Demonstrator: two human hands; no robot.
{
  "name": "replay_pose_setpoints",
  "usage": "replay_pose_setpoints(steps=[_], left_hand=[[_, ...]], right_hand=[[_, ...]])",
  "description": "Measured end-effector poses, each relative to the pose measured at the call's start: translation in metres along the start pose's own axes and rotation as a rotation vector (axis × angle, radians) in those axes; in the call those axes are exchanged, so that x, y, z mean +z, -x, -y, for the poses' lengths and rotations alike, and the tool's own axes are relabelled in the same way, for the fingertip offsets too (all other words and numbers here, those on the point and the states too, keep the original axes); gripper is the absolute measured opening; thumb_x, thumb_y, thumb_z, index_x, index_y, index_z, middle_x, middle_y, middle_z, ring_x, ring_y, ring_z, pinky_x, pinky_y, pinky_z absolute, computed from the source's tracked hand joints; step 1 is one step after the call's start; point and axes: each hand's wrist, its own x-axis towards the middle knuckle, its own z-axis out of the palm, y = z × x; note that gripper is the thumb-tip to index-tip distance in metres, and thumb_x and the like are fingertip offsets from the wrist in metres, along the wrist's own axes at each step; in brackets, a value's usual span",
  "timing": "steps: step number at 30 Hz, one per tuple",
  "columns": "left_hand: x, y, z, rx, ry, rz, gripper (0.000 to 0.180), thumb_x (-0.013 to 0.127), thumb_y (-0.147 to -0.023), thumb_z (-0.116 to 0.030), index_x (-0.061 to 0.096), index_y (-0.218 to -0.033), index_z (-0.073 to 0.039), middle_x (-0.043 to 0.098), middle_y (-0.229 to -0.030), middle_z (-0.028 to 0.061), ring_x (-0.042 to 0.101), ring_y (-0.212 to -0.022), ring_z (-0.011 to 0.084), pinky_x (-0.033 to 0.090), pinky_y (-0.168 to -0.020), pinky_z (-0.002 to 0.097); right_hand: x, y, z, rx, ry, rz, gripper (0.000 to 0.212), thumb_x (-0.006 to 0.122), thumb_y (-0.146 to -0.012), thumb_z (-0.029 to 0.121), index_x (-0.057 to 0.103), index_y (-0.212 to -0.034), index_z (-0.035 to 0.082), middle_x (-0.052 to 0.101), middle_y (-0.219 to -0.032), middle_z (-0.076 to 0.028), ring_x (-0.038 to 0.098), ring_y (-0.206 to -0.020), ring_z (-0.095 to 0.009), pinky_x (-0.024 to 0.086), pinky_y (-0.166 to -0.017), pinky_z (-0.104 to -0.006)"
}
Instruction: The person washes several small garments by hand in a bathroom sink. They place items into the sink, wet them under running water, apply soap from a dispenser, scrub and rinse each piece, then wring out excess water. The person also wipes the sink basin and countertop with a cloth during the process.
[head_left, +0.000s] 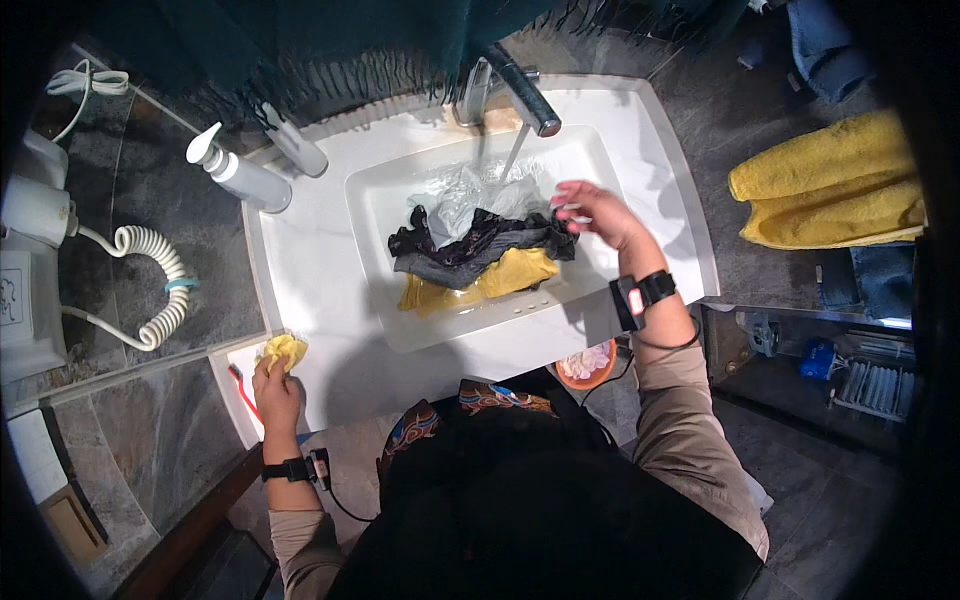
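Observation:
At the counter's left front corner, my left hand [279, 393] is closed on a crumpled yellow cloth [283, 351]. A red-handled brush [241, 392] lies beside that hand. Over the right side of the white sink [372, 322], my right hand [600, 216] hovers with loosely bent fingers held apart. No held thing shows in it. Just below its fingertips is the end of a dark lacy garment [470, 240] lying in the basin. Under the garment, yellow fabric [515, 273] sits in water. Water runs from the faucet [523, 92] onto pale, translucent material [450, 200].
A white pump bottle [245, 180] and a white tube [297, 146] stand at the back left. A hair dryer with a coiled cord [160, 270] hangs on the left wall. Yellow towels [830, 185] hang right. An orange bowl [586, 366] sits below the counter's front edge.

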Motion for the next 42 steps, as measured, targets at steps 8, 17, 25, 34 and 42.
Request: replay_pose_setpoints(steps=[8,17,25,34,42], left_hand=[[-0.003,0.0,-0.007,-0.354,-0.064,0.394,0.038,0.06,-0.075,-0.007,0.065,-0.112,-0.013,0.056,-0.114,0.0184,0.058,-0.098,0.0368,0.048,-0.084,0.0415],[-0.039,0.001,-0.093,-0.472,-0.035,0.247,0.05,0.059,-0.08,-0.01,0.049,-0.129,-0.009,0.036,-0.139,0.0172,0.047,-0.12,0.0362,0.044,-0.096,0.0399],[-0.03,-0.015,-0.157,-0.409,0.042,0.206,0.033,0.06,-0.083,-0.015,0.06,-0.114,-0.006,0.048,-0.131,0.0168,0.05,-0.116,0.0357,0.045,-0.094,0.0391],[0.015,-0.116,-0.247,-0.143,0.214,0.38,0.029,0.056,-0.084,-0.016,0.061,-0.112,-0.009,0.061,-0.11,0.0111,0.059,-0.102,0.0305,0.048,-0.085,0.0376],[0.127,-0.125,-0.286,0.226,0.165,0.764,0.04,0.062,-0.081,-0.016,0.056,-0.12,-0.013,0.053,-0.115,0.011,0.058,-0.102,0.0314,0.049,-0.083,0.04]], right_hand=[[-0.036,-0.065,0.078,-0.307,0.162,-0.238,0.035,0.047,-0.093,0.017,0.05,-0.127,0.017,0.06,-0.116,-0.003,0.055,-0.099,-0.015,0.046,-0.083,-0.0327],[-0.023,-0.18,0.098,-0.779,0.752,-0.449,0.038,0.054,-0.09,0.024,0.054,-0.127,0.015,0.055,-0.116,-0.019,0.057,-0.098,-0.033,0.045,-0.091,-0.0395],[-0.025,-0.186,0.125,-0.126,0.068,0.006,0.035,0.048,-0.097,0.039,0.059,-0.095,0.006,0.065,-0.079,-0.005,0.059,-0.062,-0.013,0.049,-0.059,-0.027],[-0.04,-0.169,0.076,-0.268,0.05,-0.035,0.03,0.051,-0.093,0.037,0.06,-0.093,0.009,0.062,-0.083,-0.003,0.057,-0.066,-0.012,0.046,-0.054,-0.0291],[-0.039,-0.121,-0.136,-0.676,0.928,0.097,0.032,0.068,-0.074,0.021,0.065,-0.105,0.013,0.065,-0.099,-0.013,0.062,-0.091,-0.034,0.049,-0.083,-0.0409]])
